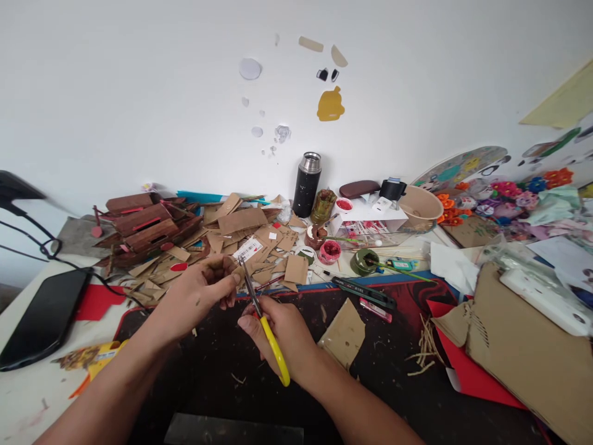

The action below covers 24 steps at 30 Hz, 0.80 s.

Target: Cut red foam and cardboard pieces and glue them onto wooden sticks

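Observation:
My right hand (282,330) is closed around a pair of scissors (274,349) with a yellow handle. Their metal blades point up and away, with the tips beside the fingers of my left hand (199,293). The left fingers are pinched together; whatever they hold is too small or hidden to make out. Behind both hands lies a heap of cut cardboard scraps (243,221). A larger piece of cardboard (345,334) rests on the dark mat (222,371), to the right of my right hand.
A black phone (44,318) and a yellow glue gun (99,358) lie left. Brown-painted cardboard models (143,225) stand behind. Toward the wall are a black flask (307,185) and paint pots (330,251). A utility knife (364,292) and big cardboard sheet (532,358) are right.

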Each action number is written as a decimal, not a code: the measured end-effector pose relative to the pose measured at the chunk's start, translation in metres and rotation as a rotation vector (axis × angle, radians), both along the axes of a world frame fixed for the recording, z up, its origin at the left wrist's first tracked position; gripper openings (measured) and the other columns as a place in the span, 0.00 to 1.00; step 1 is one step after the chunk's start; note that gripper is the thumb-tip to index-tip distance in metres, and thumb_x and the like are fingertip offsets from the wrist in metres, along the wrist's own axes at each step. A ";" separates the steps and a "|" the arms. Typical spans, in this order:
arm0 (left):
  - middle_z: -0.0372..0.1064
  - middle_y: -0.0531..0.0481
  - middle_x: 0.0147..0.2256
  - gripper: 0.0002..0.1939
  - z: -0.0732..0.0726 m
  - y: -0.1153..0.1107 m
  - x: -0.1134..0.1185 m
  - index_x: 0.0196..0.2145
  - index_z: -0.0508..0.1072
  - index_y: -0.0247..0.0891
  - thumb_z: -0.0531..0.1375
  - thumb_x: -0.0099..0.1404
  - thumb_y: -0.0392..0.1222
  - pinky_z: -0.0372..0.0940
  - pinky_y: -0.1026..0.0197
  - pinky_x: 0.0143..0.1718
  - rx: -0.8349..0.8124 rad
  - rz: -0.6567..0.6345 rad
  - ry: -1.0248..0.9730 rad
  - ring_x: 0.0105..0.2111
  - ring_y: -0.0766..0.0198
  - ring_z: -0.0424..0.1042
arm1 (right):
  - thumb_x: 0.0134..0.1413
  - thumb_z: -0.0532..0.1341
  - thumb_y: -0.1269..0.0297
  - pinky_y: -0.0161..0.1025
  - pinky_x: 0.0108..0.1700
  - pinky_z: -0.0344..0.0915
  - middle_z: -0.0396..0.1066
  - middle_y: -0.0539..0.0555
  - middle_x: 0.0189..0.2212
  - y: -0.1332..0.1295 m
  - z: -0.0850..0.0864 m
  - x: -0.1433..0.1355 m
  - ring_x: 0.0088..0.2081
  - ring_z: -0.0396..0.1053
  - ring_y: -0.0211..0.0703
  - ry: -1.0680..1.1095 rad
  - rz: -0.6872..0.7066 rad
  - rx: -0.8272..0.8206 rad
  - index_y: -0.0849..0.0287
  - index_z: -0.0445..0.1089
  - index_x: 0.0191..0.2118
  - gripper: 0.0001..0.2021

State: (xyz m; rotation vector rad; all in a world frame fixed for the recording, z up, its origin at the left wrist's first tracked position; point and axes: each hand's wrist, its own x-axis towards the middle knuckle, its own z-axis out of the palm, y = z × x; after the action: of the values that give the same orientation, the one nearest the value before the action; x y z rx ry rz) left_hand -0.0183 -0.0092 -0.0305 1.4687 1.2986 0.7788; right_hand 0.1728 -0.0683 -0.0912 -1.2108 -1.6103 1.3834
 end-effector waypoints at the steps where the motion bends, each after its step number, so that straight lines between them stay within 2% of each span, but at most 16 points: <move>1: 0.71 0.55 0.21 0.15 0.000 0.000 -0.001 0.27 0.71 0.43 0.68 0.61 0.53 0.66 0.61 0.25 0.000 0.001 0.005 0.22 0.61 0.70 | 0.69 0.64 0.45 0.35 0.27 0.62 0.74 0.50 0.28 0.000 0.001 0.000 0.22 0.69 0.40 -0.004 0.004 0.007 0.54 0.76 0.42 0.17; 8: 0.70 0.55 0.21 0.14 0.007 -0.001 0.002 0.26 0.71 0.43 0.67 0.59 0.54 0.67 0.61 0.26 -0.016 -0.011 0.038 0.22 0.61 0.69 | 0.69 0.64 0.47 0.34 0.30 0.63 0.75 0.51 0.29 0.000 0.000 0.000 0.25 0.70 0.40 -0.036 0.017 0.053 0.56 0.76 0.42 0.16; 24: 0.71 0.54 0.20 0.14 0.012 -0.001 0.004 0.25 0.70 0.44 0.66 0.59 0.54 0.67 0.60 0.25 -0.016 -0.012 0.039 0.21 0.60 0.70 | 0.69 0.63 0.47 0.34 0.28 0.61 0.70 0.48 0.24 0.000 0.000 0.000 0.20 0.68 0.38 -0.032 0.017 0.033 0.55 0.74 0.41 0.16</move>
State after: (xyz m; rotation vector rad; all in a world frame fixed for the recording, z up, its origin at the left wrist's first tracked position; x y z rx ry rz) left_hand -0.0147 -0.0105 -0.0186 1.4848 1.3215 0.7337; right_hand 0.1733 -0.0680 -0.0910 -1.2085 -1.6630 1.3484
